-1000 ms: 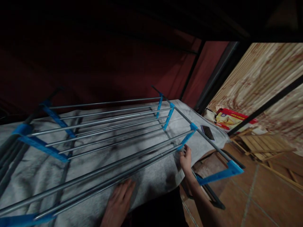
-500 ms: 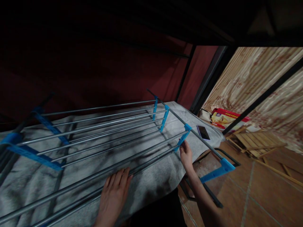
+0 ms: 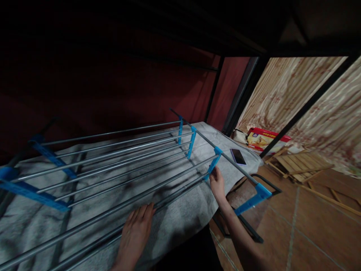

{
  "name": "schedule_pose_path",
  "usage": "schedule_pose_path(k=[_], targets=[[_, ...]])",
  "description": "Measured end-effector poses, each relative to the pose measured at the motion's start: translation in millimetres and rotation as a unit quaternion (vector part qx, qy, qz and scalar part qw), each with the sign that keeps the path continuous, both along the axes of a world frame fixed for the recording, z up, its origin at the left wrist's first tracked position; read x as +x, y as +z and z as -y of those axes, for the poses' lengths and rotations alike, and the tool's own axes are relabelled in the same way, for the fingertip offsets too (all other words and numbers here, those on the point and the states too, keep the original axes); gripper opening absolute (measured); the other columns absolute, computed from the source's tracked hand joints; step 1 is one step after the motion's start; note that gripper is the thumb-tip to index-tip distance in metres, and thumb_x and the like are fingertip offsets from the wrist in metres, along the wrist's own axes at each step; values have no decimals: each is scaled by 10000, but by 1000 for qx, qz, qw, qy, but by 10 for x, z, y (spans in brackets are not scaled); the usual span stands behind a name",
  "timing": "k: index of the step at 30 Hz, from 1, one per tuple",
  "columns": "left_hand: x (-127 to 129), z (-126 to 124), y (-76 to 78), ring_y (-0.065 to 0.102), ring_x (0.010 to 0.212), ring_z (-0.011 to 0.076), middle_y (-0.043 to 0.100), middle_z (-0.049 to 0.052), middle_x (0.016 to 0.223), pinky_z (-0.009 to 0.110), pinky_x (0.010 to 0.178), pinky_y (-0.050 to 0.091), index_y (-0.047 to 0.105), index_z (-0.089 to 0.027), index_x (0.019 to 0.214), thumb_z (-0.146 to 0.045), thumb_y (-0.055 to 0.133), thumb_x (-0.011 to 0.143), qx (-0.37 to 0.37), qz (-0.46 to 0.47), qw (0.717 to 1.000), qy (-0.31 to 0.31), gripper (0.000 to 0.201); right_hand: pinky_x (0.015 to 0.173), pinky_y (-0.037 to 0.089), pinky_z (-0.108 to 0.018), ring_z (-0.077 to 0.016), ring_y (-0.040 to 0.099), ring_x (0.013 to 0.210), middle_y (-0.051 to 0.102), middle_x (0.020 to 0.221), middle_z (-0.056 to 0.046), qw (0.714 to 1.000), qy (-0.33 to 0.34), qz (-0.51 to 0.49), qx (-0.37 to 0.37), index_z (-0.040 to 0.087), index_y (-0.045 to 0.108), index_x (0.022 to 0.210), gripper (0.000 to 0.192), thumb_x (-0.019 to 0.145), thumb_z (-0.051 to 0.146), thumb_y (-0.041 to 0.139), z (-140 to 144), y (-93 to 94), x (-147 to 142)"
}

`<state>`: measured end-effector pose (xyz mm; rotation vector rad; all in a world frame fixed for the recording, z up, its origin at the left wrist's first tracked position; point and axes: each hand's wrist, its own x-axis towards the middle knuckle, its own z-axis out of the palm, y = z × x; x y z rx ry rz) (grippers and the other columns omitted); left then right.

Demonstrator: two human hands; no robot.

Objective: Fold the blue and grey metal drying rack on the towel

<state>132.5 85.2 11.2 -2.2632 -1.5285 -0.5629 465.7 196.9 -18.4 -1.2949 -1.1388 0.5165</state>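
A rack of grey metal tubes (image 3: 113, 205) joined by blue plastic brackets, like a clothes drying rack, lies across grey bedding (image 3: 183, 214). My left hand (image 3: 138, 229) is laid over the near pair of tubes, its fingers together and bent over them; the thumb is hidden. At the right end, my right hand (image 3: 217, 185) is closed at the lower end of a blue bracket (image 3: 213, 163), thumb and fingers against it. Another blue bracket (image 3: 257, 198) hangs at the near right corner, past the bedding's edge. More blue brackets (image 3: 36, 195) hold the tubes at the left end.
A phone (image 3: 238, 156) lies on the bedding beyond the rack. Behind are a red and yellow box (image 3: 266, 139) and a folded wooden piece (image 3: 303, 165) on the tiled floor (image 3: 310, 222). Dark metal posts (image 3: 307, 107) and a patterned curtain (image 3: 299, 90) stand at the right.
The view has shifted slightly, so the rack and room sit a little further left. Both hands keep their places on the rack.
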Motion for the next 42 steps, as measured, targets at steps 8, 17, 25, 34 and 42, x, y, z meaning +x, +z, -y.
schedule_pose_path(k=[8, 17, 25, 34, 42], targets=[[216, 237, 258, 627, 1123, 218, 676, 96, 1228, 363, 1016, 441, 582, -195, 1293, -41, 397, 887, 95, 23, 990, -103, 472, 1120, 390, -472, -244, 533, 1285, 533, 1430, -112, 999, -11, -7, 50, 209, 446, 1426, 601, 832, 262, 517, 29, 331, 9], [403, -5, 1038, 578, 1183, 274, 640, 132, 1222, 453, 1040, 421, 542, -197, 1332, -73, 505, 891, 157, 51, 982, -91, 460, 1141, 345, -496, -277, 532, 1280, 598, 1373, -93, 997, -41, 13, 68, 197, 585, 1325, 500, 864, 389, 561, -186, 743, 79], [450, -268, 1110, 617, 815, 222, 678, 76, 932, 376, 762, 446, 604, -163, 1264, -89, 459, 934, 90, -28, 995, -27, 368, 1106, 393, -481, -274, 592, 1209, 650, 1303, -89, 998, -3, -6, 68, 204, 635, 1256, 442, 870, 409, 566, -209, 767, 66], [438, -300, 1112, 575, 730, 198, 631, 50, 834, 358, 704, 435, 606, -174, 1242, -21, 409, 895, 84, -42, 995, -27, 428, 1090, 409, -469, -279, 597, 1197, 658, 1288, -98, 998, -18, -6, 62, 191, 657, 1209, 411, 868, 403, 564, -201, 780, 49], [473, -211, 1093, 616, 987, 247, 663, 127, 1116, 400, 871, 459, 587, -148, 1261, -27, 481, 892, 150, 19, 985, -77, 402, 1120, 381, -458, -264, 543, 1278, 595, 1374, -115, 998, -25, 2, 60, 184, 566, 1335, 520, 857, 389, 567, -164, 635, 62]])
